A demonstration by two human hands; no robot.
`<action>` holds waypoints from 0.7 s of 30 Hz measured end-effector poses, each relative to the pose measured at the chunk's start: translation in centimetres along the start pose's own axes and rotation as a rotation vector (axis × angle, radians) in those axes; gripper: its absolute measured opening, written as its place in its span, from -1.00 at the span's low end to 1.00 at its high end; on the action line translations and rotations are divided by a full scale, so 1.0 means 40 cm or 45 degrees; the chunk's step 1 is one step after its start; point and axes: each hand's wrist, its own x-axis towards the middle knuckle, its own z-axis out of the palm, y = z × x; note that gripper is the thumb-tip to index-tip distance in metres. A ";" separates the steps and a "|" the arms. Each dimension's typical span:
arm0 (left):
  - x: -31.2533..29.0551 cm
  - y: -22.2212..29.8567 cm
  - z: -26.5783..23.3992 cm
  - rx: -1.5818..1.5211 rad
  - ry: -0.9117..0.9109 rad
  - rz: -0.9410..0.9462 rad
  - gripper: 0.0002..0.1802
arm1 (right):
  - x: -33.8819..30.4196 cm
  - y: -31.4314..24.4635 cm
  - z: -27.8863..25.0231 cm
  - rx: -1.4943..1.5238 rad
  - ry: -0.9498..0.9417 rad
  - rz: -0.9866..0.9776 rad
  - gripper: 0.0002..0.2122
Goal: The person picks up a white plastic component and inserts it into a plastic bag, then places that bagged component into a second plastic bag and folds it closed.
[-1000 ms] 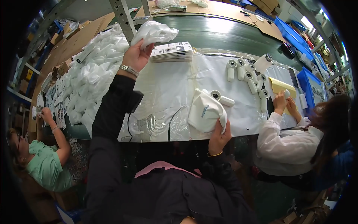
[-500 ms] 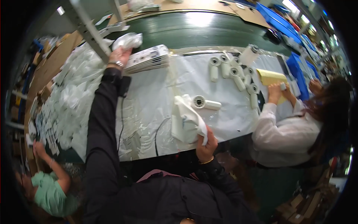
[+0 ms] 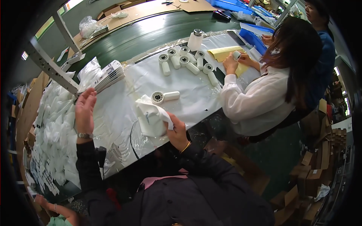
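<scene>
I see my right hand [image 3: 177, 130] closed around a folded white cloth [image 3: 151, 116] near the tabletop's [image 3: 113, 113] front edge, thumb and fingers pinching the cloth's right side so it stands bunched up off the clear plastic sheet covering the surface. Just behind the cloth lies a single white roller [image 3: 164, 96], resting on its side, apart from my fingers. My left hand [image 3: 85, 111] is held open, fingers spread and palm turned inward, gripping nothing; it hovers above the tabletop's left part, close to a fanned stack of booklets [image 3: 107, 77] and a crumpled clear bag [image 3: 88, 71] by a metal frame post [image 3: 52, 69]. A heap of white bagged items [image 3: 56, 124] fills the left edge. Toward the far right corner stands a group of white rollers [image 3: 186, 62] beside a white bottle [image 3: 195, 39], and a co-worker's hand [image 3: 230, 64] rests on a yellow sheet [image 3: 226, 54].
</scene>
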 end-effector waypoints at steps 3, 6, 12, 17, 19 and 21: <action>-0.175 0.002 0.052 0.228 -0.165 0.111 -0.68 | 0.016 0.016 0.006 0.188 -0.047 0.105 -0.74; -0.310 -0.053 0.099 0.397 -0.283 0.247 -0.69 | 0.038 0.012 0.013 0.391 0.005 0.272 -0.74; -0.496 -0.039 0.245 0.954 -0.383 0.775 -0.07 | 0.069 -0.152 0.010 0.604 0.024 0.527 -0.73; -0.541 -0.048 0.292 1.049 -0.244 0.909 0.13 | 0.049 -0.233 0.033 0.720 0.042 0.494 -0.73; -0.545 -0.053 0.311 1.116 -0.168 0.954 0.18 | 0.031 -0.260 0.042 0.731 0.035 0.505 -0.73; -0.545 -0.059 0.316 1.148 -0.127 0.974 0.20 | 0.013 -0.281 0.051 0.712 0.032 0.512 -0.74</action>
